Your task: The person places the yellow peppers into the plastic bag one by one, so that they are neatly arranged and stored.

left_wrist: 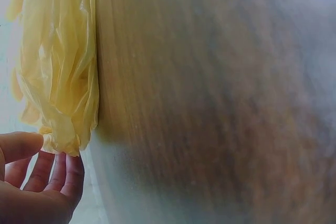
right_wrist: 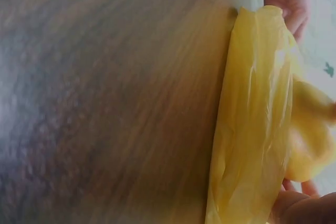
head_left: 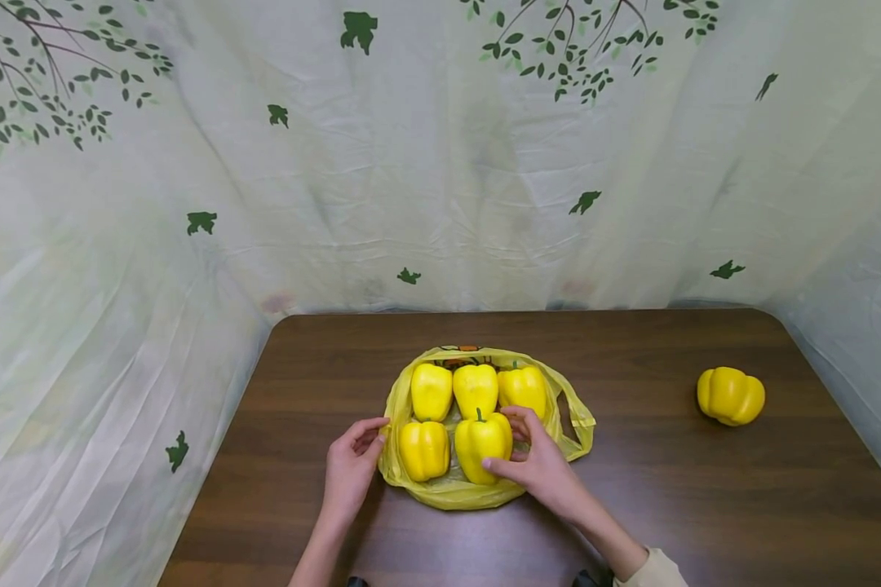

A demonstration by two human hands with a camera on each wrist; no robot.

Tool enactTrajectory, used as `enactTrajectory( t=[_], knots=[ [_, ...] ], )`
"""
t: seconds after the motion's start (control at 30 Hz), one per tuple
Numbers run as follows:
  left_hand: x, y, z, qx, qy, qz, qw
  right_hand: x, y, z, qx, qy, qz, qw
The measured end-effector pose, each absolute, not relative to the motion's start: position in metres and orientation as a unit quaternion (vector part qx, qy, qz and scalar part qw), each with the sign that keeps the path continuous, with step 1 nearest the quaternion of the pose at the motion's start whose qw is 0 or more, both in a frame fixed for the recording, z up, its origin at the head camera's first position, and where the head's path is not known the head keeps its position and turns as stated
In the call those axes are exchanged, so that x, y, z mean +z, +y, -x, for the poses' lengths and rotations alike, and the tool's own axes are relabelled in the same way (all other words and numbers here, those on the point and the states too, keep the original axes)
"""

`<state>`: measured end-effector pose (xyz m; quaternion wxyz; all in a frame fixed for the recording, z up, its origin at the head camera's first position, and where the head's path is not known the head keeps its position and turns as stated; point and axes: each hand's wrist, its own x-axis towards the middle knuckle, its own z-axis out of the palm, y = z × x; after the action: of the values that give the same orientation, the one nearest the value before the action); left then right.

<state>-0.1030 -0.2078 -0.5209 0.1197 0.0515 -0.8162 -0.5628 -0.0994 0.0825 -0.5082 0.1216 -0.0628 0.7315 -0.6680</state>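
Observation:
A yellow plastic bag (head_left: pixel 455 497) lies on the table with its mouth spread wide, and several yellow bell peppers stand inside in two rows. My right hand (head_left: pixel 551 473) grips the front right bell pepper (head_left: pixel 479 450), thumb on its near side and fingers around its right. At the bag's left edge, my left hand (head_left: pixel 354 466) pinches the rim. The left wrist view shows thumb and fingers on either side of the crumpled bag (left_wrist: pixel 60 66). From the right wrist, the held bell pepper (right_wrist: pixel 307 150) shows above the bag's rim, its base partly hidden.
Another yellow bell pepper (head_left: pixel 731 396) lies on its side at the right of the brown wooden table (head_left: pixel 631 350). Behind the table hangs a pale leaf-printed cloth (head_left: pixel 426 179), which also runs down both sides. A bag handle loop (head_left: pixel 576 416) sticks out to the right.

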Motion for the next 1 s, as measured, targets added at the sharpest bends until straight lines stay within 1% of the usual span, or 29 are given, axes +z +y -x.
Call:
enactTrajectory(
  t=[0.53, 0.83, 1.0],
  knots=[
    [-0.520, -0.208, 0.103, -0.566, -0.815, -0.056, 0.113, -0.517, 0.072, 0.104, -0.641, 0.750, 0.102, 0.131],
    [-0.522, -0.208, 0.103, -0.573, -0.810, -0.056, 0.111, -0.520, 0.072, 0.107, -0.598, 0.785, 0.093, 0.133],
    [-0.523, -0.208, 0.104, -0.574, -0.809, -0.057, 0.110, -0.518, 0.073, 0.108, -0.573, 0.805, 0.087, 0.126]
  ],
)
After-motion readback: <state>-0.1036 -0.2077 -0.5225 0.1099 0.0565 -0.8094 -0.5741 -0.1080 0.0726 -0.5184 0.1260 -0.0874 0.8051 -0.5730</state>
